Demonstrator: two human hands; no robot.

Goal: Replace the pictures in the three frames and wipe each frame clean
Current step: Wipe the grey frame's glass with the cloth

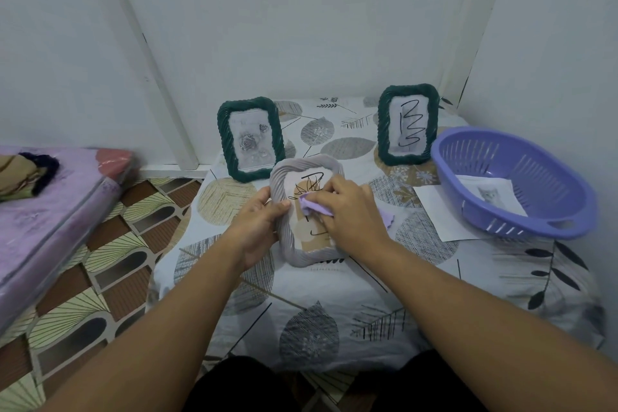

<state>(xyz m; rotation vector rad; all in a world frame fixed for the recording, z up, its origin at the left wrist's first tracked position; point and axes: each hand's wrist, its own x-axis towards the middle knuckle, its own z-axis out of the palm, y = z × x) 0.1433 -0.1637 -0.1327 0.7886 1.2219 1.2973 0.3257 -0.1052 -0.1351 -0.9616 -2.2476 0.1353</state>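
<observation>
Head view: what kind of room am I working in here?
Probably a bedroom corner at home: a wrapped mattress on the patterned floor, a small table under a leaf-print cloth, plain walls.

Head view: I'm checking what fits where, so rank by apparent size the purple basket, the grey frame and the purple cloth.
1. purple basket
2. grey frame, though it is nearer the camera and partly covered by hands, so unsure
3. purple cloth, mostly hidden under the right hand
</observation>
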